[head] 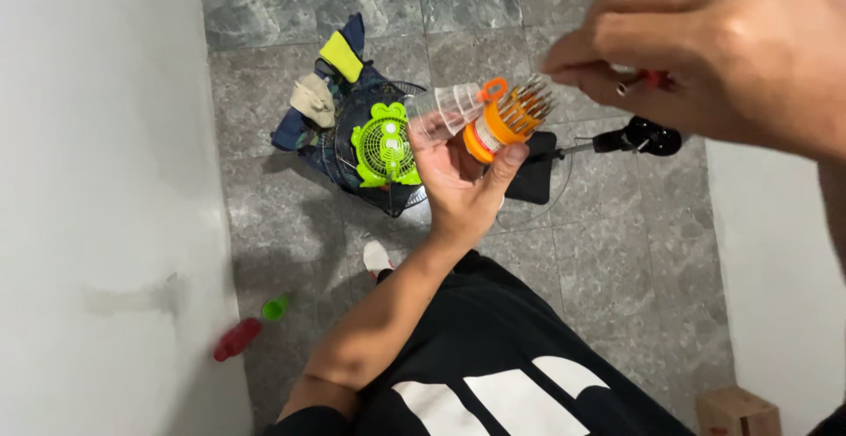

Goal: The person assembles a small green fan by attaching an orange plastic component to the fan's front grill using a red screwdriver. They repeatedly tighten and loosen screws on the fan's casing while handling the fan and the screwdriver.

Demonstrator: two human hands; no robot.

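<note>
My left hand (460, 187) holds an orange screwdriver-bit holder (502, 125) full of metal bits, with a clear plastic cap (445, 110) resting against the same palm. My right hand (723, 52) is up close to the camera at the upper right, fingers pinched on a small metal bit with a red band (641, 81). The two hands are a short way apart, the right hand just right of the bit holder.
On the grey tiled floor below lie a small green fan (386, 147) on a black wire fan guard (352, 127), cloth items (328, 83), a black tool (639, 139), a red object (236, 339), a green cap (275, 308) and a cardboard box (736, 412). White walls (97, 180) stand at both sides.
</note>
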